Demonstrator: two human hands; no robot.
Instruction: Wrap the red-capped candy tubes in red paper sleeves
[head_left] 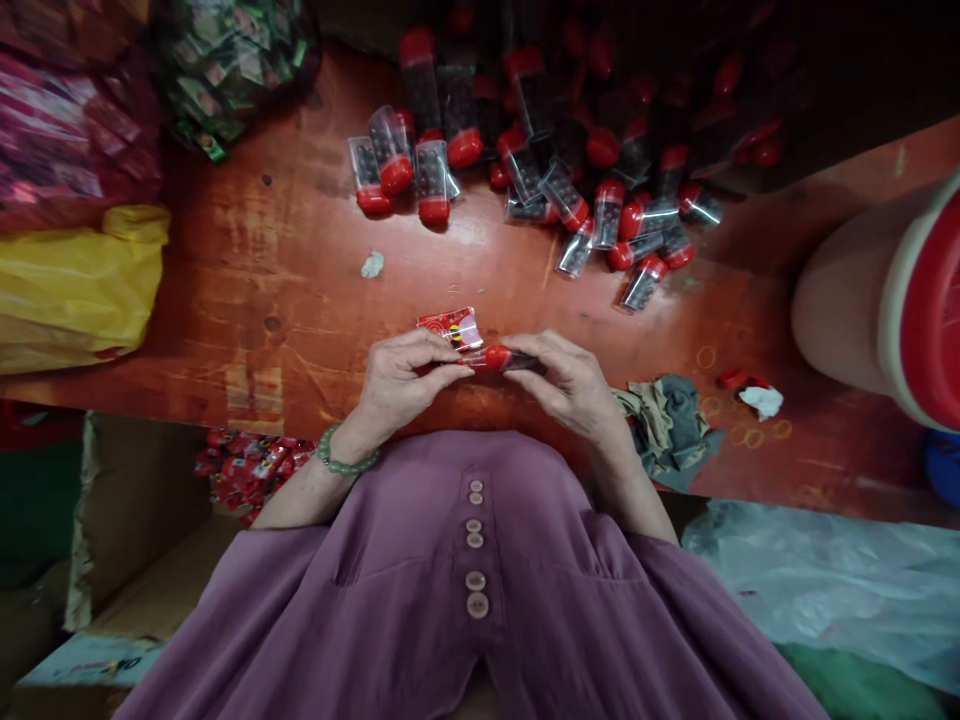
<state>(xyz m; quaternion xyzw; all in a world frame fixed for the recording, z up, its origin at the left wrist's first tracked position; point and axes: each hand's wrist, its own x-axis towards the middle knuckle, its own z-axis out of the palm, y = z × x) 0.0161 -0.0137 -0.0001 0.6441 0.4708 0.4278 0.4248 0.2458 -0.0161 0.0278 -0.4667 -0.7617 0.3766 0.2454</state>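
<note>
Close to the table's near edge, my right hand (559,378) grips the dark body of a small red-capped tube (497,357). My left hand (409,378) is pinched at the other end, beside the red cap, on a thin clear and red piece too small to make out. A red printed packet (454,327) with a yellow and black figure lies on the table just beyond my left fingertips. Farther back are several clear tubes (433,180) with red caps and dark round contents, heaped loosely.
Bags of small packets (232,70) and a yellow bag (82,285) lie at the left. A lidded bucket (855,290) stands at the right, near a crumpled cloth (671,425). Below the left table edge, a cardboard box (124,520) adjoins red packets (251,465).
</note>
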